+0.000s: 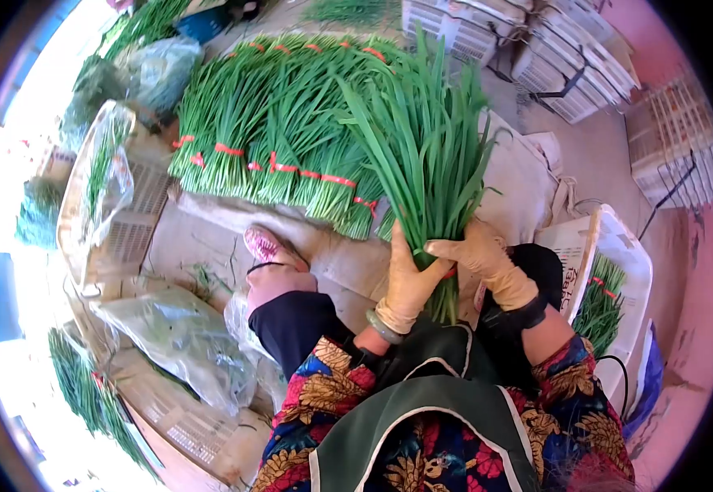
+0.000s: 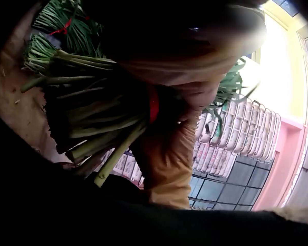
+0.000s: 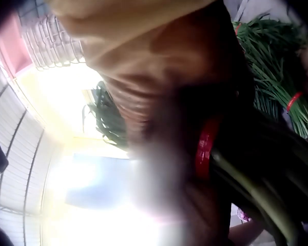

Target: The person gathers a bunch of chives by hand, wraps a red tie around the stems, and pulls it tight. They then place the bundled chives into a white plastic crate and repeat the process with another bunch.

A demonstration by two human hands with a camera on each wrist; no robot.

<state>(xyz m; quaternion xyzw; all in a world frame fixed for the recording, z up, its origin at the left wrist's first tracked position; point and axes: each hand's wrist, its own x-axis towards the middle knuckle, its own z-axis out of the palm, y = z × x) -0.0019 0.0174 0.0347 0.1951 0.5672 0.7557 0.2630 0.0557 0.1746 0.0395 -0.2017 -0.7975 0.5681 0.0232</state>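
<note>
Floral sleeves (image 1: 317,395), white-edged dark-green apron (image 1: 422,394), tan gloves (image 1: 410,291)

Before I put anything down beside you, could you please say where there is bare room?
Pale sheeting looks mostly bare right of the held bunch; so does some floor between the shoe and the crate at left. It is crowded where banded bundles lie packed together, and below that floor, where a plastic bag spreads.

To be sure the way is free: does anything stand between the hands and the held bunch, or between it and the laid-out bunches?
Only gloves separate the left hand and right hand from the held bunch. The head view shows nothing between it and the laid-out bunches.
</note>
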